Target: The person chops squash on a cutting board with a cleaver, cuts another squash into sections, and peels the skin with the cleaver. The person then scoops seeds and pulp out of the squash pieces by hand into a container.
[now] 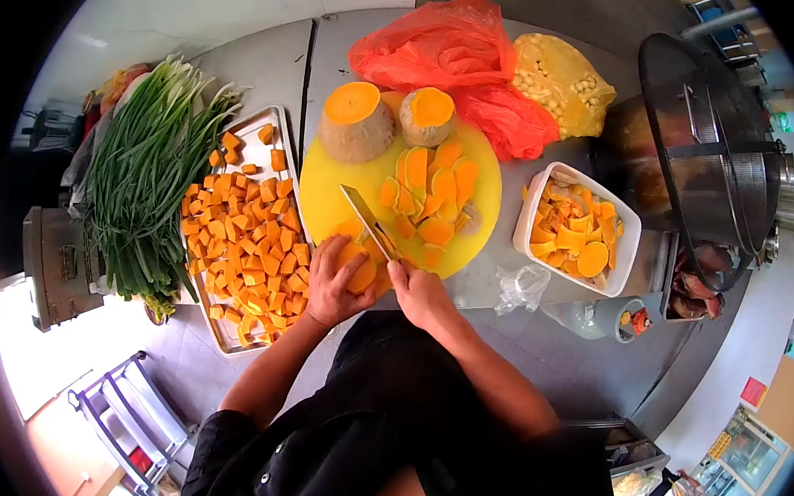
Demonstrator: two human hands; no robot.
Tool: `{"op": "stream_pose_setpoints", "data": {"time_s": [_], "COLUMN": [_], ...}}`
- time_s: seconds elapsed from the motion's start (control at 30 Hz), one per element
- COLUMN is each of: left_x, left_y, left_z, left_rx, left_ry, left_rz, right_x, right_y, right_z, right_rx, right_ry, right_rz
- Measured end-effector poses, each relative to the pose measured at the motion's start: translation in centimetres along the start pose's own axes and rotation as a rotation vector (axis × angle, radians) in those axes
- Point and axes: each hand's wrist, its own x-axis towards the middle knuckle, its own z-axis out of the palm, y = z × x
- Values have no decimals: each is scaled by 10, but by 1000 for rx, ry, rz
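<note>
My right hand [423,295] grips a kitchen knife [371,224] by its handle, the blade pointing up and to the left over the round yellow cutting board [486,167]. Under my left hand [333,285], curled fingers press a piece of peeled pumpkin [362,277] against the board's near edge. The blade lies right beside that piece; whether it touches is unclear. Flat orange pumpkin trimmings [440,182] are spread across the board's right half. At its far side stand a large unpeeled pumpkin chunk [357,127] and a smaller pumpkin chunk [427,118], both with cut orange tops.
Left of the board, a metal tray [267,115] holds many pumpkin cubes, beside green onions [148,151]. Behind are a red plastic bag [436,50] and a yellow bag of pale pieces [561,85]. A white tub [628,253] of trimmings and a large dark pot [635,144] stand right.
</note>
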Motion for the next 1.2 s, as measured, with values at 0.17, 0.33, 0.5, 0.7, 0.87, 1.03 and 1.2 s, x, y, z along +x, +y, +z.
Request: {"op": "stream_pose_setpoints", "data": {"time_s": [0.17,0.33,0.5,0.7,0.87,1.03,1.2], "left_x": [4,-2,-5,-9,-2,20,49], "left_y": [-8,-9,-8,-6,-9,-28,-42], "left_z": [4,4,7,7,6,-5,-18], "left_rx": [2,-1,24,50,40,-79,-125], "left_ry": [35,19,5,-4,8,-114,-257], "left_rz": [47,47,45,36,63,262,363], "right_x": [36,29,-14,8,24,17,-8], "right_y": [57,41,13,26,62,69,33], "right_z": [13,-47,-56,-30,-23,-35,-30], "right_rx": [54,475,193,179,429,653,263], "right_ry": [46,-265,-183,-137,-259,-273,32], "right_rz": [-120,313,185,96,312,342,83]}}
